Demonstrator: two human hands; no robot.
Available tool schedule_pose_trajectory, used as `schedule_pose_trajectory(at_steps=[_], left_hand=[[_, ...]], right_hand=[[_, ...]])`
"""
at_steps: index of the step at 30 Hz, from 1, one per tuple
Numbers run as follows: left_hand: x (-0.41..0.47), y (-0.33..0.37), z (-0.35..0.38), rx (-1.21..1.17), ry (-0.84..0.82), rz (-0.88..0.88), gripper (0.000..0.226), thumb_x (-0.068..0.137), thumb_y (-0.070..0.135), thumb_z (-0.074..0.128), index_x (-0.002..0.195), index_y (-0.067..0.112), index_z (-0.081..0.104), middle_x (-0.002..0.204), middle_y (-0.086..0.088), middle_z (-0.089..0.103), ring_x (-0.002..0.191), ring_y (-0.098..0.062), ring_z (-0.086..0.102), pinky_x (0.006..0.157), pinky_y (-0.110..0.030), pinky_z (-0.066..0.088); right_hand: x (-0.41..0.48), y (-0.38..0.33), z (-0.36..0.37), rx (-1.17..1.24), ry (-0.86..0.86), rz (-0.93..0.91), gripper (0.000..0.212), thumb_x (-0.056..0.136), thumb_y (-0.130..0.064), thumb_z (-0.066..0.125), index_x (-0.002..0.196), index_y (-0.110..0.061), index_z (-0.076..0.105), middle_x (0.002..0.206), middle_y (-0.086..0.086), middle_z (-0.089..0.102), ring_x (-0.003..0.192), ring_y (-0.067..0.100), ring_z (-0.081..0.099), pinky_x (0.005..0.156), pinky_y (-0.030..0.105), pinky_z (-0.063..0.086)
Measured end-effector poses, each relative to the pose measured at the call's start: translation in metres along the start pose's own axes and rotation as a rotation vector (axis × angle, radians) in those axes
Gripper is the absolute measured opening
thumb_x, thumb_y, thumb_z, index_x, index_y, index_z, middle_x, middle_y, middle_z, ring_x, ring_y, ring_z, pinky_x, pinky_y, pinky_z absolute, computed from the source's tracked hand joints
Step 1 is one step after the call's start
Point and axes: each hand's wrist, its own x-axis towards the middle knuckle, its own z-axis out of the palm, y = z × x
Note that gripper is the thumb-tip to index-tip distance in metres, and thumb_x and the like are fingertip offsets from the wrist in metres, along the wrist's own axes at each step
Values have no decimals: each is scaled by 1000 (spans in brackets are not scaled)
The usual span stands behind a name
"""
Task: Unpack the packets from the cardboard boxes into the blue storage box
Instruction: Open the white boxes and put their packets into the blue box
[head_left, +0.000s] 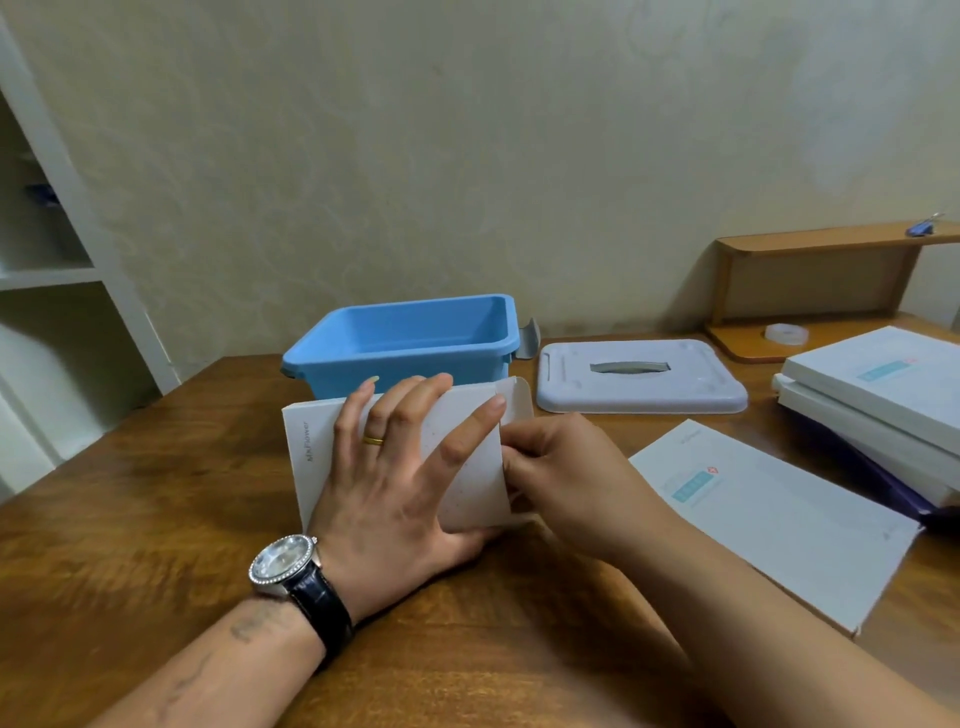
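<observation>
**A:** Position of the cardboard box (317, 457)?

**B:** Logged at frame centre, held tilted over the wooden table (130, 545), just in front of the blue storage box (410, 338). An end flap (517, 400) is seen standing open at its right end.

**A:** Left hand (395, 478)?

**B:** Laid across the box's broad face, fingers spread, thumb tucked round the lower edge, so the box is grasped. A gold ring (373, 440) and a wristwatch (283, 564) are noted.

**A:** Right hand (566, 467)?

**B:** Set against the open end, fingers curled. The fingertips are hidden by the box wall, so it cannot be told whether anything is pinched.

**A:** Surroundings?

**B:** A white lid (639, 376) is recorded lying flat just right of the blue storage box. A flat white box (769, 519) is noted at lower right, and a stack of white boxes (872, 395) at the right edge. A tape roll (785, 332) is seen further back, toward the upper right.
</observation>
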Motion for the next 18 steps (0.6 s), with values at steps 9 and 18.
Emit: schedule_pose_trajectory(at_steps=[9, 18], left_hand=[[1, 6, -2, -47, -3, 55, 103, 72, 74, 76, 158, 34, 36, 154, -18, 51, 144, -39, 49, 119, -69, 27], [-2, -19, -12, -30, -142, -182, 116, 62, 85, 64, 163, 37, 30, 165, -11, 35, 153, -34, 33, 127, -64, 14]], right_hand=[[-1, 1, -8, 72, -203, 23, 28, 103, -13, 62, 103, -28, 86, 101, -8, 83, 93, 13, 78, 80, 37, 68], [3, 5, -36, 42, 46, 3, 31, 107, -39, 63, 80, -25, 68, 60, -14, 69, 52, 1, 62, 51, 13, 44]])
